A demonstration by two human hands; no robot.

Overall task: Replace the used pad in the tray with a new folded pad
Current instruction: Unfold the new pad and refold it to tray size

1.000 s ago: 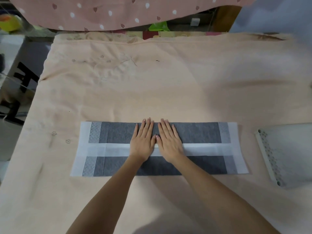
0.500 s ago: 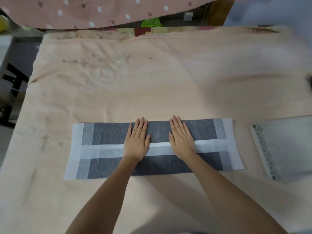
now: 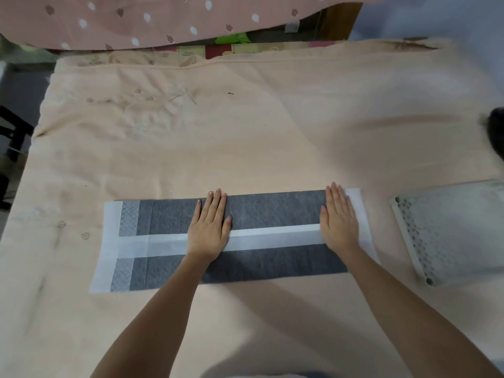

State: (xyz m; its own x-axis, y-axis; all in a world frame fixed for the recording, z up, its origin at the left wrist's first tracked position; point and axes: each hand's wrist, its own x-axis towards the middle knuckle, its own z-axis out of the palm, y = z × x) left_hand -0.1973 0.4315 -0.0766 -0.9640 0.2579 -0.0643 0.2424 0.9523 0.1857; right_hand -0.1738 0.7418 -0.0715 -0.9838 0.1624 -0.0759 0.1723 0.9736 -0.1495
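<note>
Soft, even, rather dim indoor light falls on the peach cloth (image 3: pixel 245 148), with no glare. Faint, diffuse shadows lie under both forearms and a broader one spreads at the bottom edge. The centre is fairly sharp: the pad (image 3: pixel 272 211) shows its texture. The wide lens bends the cloth's far edge and stretches the corners. A dark shape (image 3: pixel 495 135) at the right edge is smeared with blur, and the spotted fabric (image 3: pixel 163 20) at the top looks soft.

Tray (image 3: pixel 450 230) cut by rt edge; dark blurred obj (image 3: pixel 496 132) unidentifiable.
</note>
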